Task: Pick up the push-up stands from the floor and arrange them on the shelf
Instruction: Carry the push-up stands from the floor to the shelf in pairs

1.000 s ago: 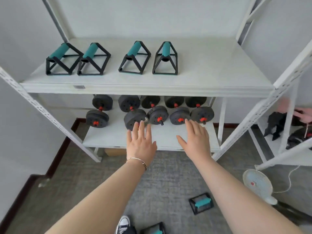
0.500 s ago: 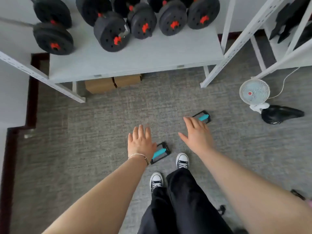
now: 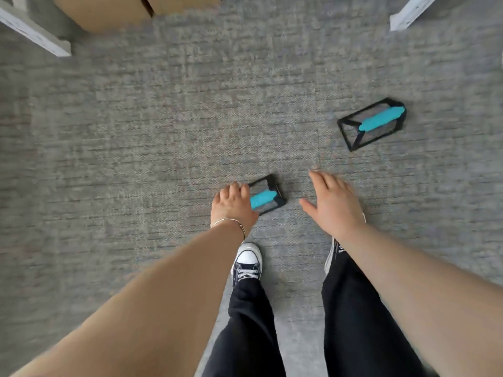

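Two push-up stands with black frames and teal grips lie on the grey carpet. The near stand (image 3: 268, 196) is just ahead of my feet, and my left hand (image 3: 232, 207) reaches over its left end, fingers curled down and covering part of the grip. I cannot tell whether the fingers have closed on it. My right hand (image 3: 332, 202) hovers open to the right of that stand, holding nothing. The far stand (image 3: 373, 123) sits further ahead on the right, beyond my right hand.
Two cardboard boxes (image 3: 109, 12) rest on the floor at the top left, under the shelf. White shelf legs (image 3: 35, 36) (image 3: 408, 12) show at the top corners. My shoes (image 3: 246, 263) and black trousers fill the bottom middle.
My view has tilted from the shelf down to the floor. Both hands have dropped toward the carpet, and the left one has reached the near stand.
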